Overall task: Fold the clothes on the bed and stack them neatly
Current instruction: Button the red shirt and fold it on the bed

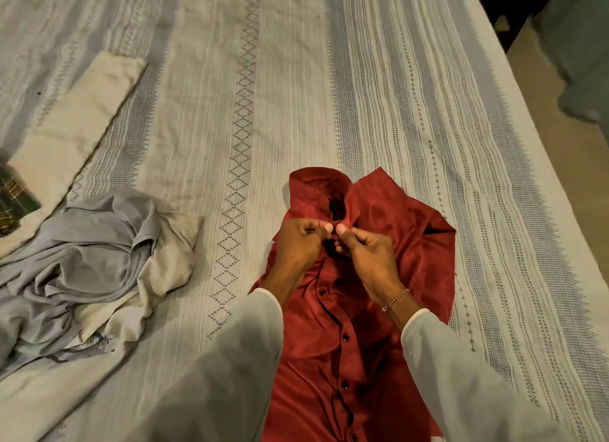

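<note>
Buttoning stage: my left hand (pixel 301 240) and right hand (pixel 362 247) pinch the placket below the collar of the glossy red button-front shirt (pixel 379 276), lying flat and unfolded on the striped woven bedspread (pixel 263 95); crumpled grey and cream garments (pixel 99 260) await folding, one cream folded cloth (pixel 75 125) appears done.

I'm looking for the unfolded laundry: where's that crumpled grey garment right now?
In the head view, the grey garment lies at the left on the bed, left of the red shirt.

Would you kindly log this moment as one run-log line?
stage: buttoning | both hands, left and right, pinch placket near collar of glossy red button-up shirt | crumpled grey and cream clothes unfolded
</note>
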